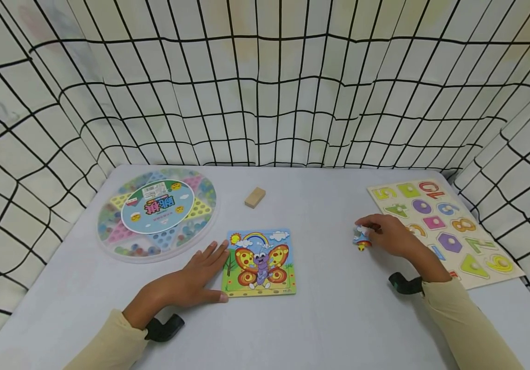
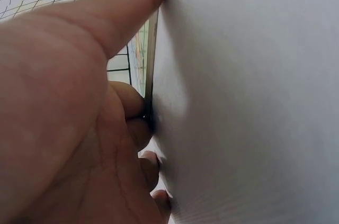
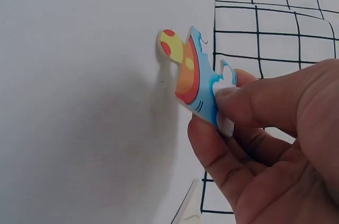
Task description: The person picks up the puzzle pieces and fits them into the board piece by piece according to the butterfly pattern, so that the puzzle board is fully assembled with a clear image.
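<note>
A square butterfly jigsaw puzzle [image 1: 258, 263] lies flat on the white table, with a rainbow, sun and cloud in its picture. At its left edge rests my left hand [image 1: 195, 277], fingers spread and thumb near the lower left corner; the left wrist view shows the hand [image 2: 90, 102] along the board's thin edge. To the right of the puzzle, my right hand [image 1: 391, 236] pinches a jigsaw piece [image 3: 196, 75] between thumb and fingers. Blue, white, orange, red and yellow are printed on the piece, and part of it is covered by the thumb.
A round Chinese checkers set [image 1: 158, 205] with coloured marbles lies at the left. Behind the puzzle sits a small wooden block [image 1: 255, 197]. A board of number and shape pieces [image 1: 447, 231] lies at the right, beside the right forearm. Black-lined white netting [image 1: 269, 97] surrounds the table.
</note>
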A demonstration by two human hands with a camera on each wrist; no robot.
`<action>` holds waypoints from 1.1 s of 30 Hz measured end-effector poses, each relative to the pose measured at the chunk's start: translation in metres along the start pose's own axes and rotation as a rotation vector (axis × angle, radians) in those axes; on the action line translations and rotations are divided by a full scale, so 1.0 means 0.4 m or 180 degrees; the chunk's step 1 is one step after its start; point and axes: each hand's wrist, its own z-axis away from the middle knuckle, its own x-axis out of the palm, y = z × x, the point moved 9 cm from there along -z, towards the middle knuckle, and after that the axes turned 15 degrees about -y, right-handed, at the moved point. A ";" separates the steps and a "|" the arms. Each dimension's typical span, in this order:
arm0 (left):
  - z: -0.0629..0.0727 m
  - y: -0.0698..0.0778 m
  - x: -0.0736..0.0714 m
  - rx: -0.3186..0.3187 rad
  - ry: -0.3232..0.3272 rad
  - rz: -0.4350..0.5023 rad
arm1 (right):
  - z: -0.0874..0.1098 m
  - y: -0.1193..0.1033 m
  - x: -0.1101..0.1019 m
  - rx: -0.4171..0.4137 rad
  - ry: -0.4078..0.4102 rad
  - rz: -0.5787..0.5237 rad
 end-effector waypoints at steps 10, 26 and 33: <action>-0.005 0.002 0.002 -0.0003 -0.0019 0.0031 | -0.009 -0.021 -0.008 -0.0205 -0.0027 -0.0263; 0.000 0.003 -0.002 0.0014 0.0002 0.0036 | -0.103 -0.113 0.058 -0.0567 -0.0308 -0.0530; -0.004 0.002 -0.002 0.0022 0.0004 0.0037 | -0.125 -0.167 0.072 -0.0702 -0.0355 -0.0545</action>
